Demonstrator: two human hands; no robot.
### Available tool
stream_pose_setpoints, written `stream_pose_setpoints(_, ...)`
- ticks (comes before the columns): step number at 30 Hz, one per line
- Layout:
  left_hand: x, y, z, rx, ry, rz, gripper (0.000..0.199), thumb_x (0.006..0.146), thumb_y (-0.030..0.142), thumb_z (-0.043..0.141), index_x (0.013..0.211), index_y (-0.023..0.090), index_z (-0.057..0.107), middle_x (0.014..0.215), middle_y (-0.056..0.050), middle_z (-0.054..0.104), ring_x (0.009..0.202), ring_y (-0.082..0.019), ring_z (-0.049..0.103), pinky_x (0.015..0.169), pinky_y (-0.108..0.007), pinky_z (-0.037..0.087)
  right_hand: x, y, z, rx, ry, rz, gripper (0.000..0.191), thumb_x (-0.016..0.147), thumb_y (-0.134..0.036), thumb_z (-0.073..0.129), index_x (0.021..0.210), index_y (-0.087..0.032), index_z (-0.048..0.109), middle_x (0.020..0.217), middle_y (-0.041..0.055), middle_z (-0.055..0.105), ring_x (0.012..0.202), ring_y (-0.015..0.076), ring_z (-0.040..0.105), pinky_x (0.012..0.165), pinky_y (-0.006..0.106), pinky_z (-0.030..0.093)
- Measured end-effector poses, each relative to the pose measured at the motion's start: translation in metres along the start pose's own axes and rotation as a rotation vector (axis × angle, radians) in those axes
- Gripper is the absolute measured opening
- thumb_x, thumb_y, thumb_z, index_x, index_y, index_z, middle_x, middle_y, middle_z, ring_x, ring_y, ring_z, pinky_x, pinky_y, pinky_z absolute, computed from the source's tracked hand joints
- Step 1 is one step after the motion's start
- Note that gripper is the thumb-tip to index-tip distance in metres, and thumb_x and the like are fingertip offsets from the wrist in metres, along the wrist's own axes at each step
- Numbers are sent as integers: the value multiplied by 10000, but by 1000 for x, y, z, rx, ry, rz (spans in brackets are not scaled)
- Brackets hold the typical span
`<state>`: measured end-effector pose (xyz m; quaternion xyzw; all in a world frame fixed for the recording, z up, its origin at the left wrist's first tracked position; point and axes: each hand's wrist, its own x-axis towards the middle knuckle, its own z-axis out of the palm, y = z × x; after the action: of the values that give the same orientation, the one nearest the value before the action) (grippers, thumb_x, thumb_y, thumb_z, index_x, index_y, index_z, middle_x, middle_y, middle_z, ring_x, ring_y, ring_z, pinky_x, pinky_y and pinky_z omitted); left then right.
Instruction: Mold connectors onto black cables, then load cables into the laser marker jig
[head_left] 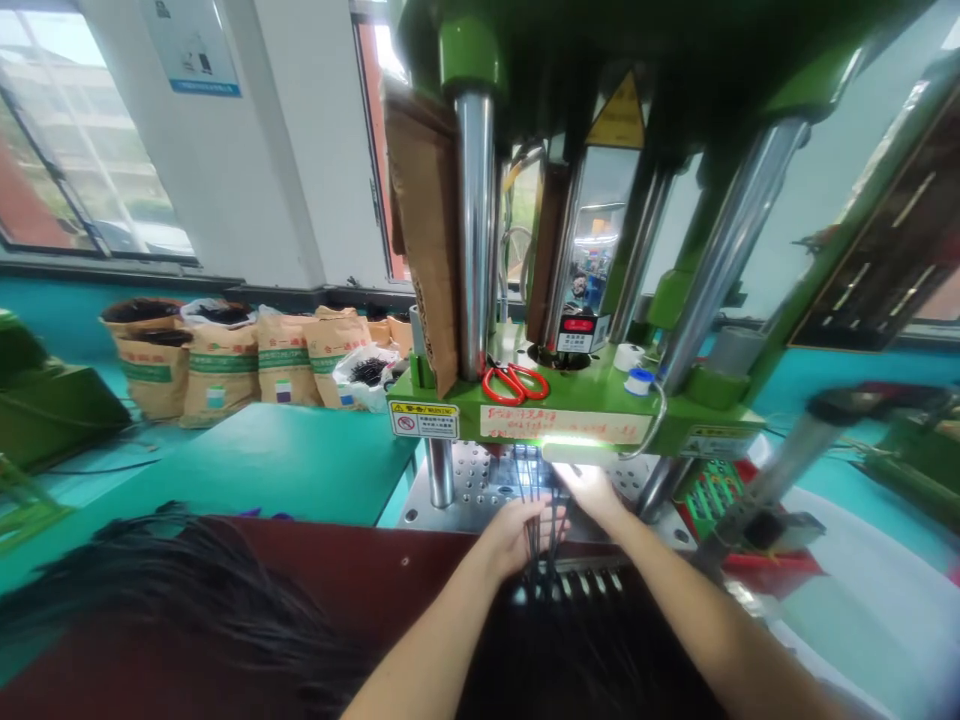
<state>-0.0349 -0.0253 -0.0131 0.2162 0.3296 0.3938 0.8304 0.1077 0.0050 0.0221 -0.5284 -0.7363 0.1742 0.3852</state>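
Note:
My left hand (517, 535) is in front of the green press, its fingers curled around several thin black cables (534, 545). The cables run from the lit space under the press's upper block down towards me. My right hand (596, 497) reaches beneath the glowing lamp bar (577, 452), beside the upper stretch of the cables. Glare and the lamp hide its fingertips, so what they hold or touch does not show. Below both hands, a row of shiny metal slots (592, 582) crosses a dark surface, with the cables passing over its left end.
Red-handled scissors (516, 384) and a blue-and-white spool (639, 381) lie on the press ledge. A heap of black cables (187, 590) covers the dark red table at left. Sacks (221, 370) stand by the wall. A grey metal arm (780, 470) stands at right.

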Motion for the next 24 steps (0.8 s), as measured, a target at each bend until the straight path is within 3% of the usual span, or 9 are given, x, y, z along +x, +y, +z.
stream_pose_setpoints(2, -3, 0, 0, 16, 1, 0, 230, 767, 106, 529, 992, 94, 483, 862, -144, 649, 743, -217, 660, 638, -288, 518, -37, -1, -19, -2, 0, -25, 257, 872, -358, 418, 961, -178, 577, 960, 72, 612, 929, 226, 560, 849, 371, 439)
stream_pose_setpoints(5, -7, 0, 0, 21, -3, 15, 240, 767, 123, 555, 996, 92, 488, 869, -140, 650, 767, -212, 659, 658, -281, 526, -110, 5, -67, -62, 44, 11, 249, 860, -345, 430, 1036, -201, 531, 1039, 64, 593, 993, 226, 540, 894, 351, 409)
stream_pose_setpoints(11, -9, -2, 4, 43, 57, 22, 264, 761, 121, 579, 1011, 79, 503, 895, -153, 651, 809, -231, 656, 720, -329, 541, -267, 53, -180, -475, 429, 427, 355, 788, -433, 443, 1050, -196, 476, 1012, 130, 587, 945, 315, 555, 849, 461, 429)
stream_pose_setpoints(14, -11, -1, 9, 47, 83, 11, 262, 758, 122, 587, 1005, 66, 519, 893, -156, 655, 823, -238, 654, 701, -315, 552, -303, 66, -203, -746, 457, 426, 482, 699, -468, 441, 1036, -129, 495, 1004, 215, 574, 955, 409, 527, 857, 550, 391)
stream_pose_setpoints(16, -13, 0, 12, 49, 81, -9, 265, 755, 127, 592, 1002, 56, 526, 909, -164, 656, 844, -243, 650, 702, -308, 554, -296, 57, -199, -815, 470, 378, 512, 702, -458, 435, 1053, -92, 502, 1034, 236, 551, 991, 417, 502, 876, 549, 372)
stream_pose_setpoints(18, -15, 1, 14, 58, 72, -20, 267, 756, 129, 589, 1004, 49, 531, 935, -175, 652, 868, -250, 643, 711, -308, 554, -266, 34, -180, -690, 432, 337, 468, 758, -428, 437, 1091, -104, 499, 1026, 196, 559, 974, 353, 524, 855, 480, 410)
stream_pose_setpoints(19, -16, 2, 15, 62, 70, -21, 265, 758, 127, 583, 1006, 48, 533, 948, -178, 650, 880, -254, 640, 715, -310, 554, -245, 20, -165, -542, 358, 332, 417, 793, -402, 435, 1111, -139, 494, 980, 147, 584, 898, 295, 561, 798, 420, 448)
stream_pose_setpoints(22, -18, 5, 15, 59, 70, -16, 266, 762, 126, 573, 1016, 60, 534, 989, -175, 643, 910, -263, 630, 739, -328, 551, -165, -14, -110, -143, -57, 231, 291, 844, -328, 435, 1089, -215, 547, 791, 26, 617, 695, 183, 584, 658, 292, 467)
stream_pose_setpoints(24, -19, 6, 14, 47, 70, -11, 288, 759, 131, 579, 1036, 71, 524, 1017, -169, 636, 927, -272, 624, 763, -354, 546, -108, -21, -73, -124, -111, 172, 296, 822, -258, 486, 1106, -218, 559, 782, 10, 619, 694, 170, 580, 666, 277, 455)
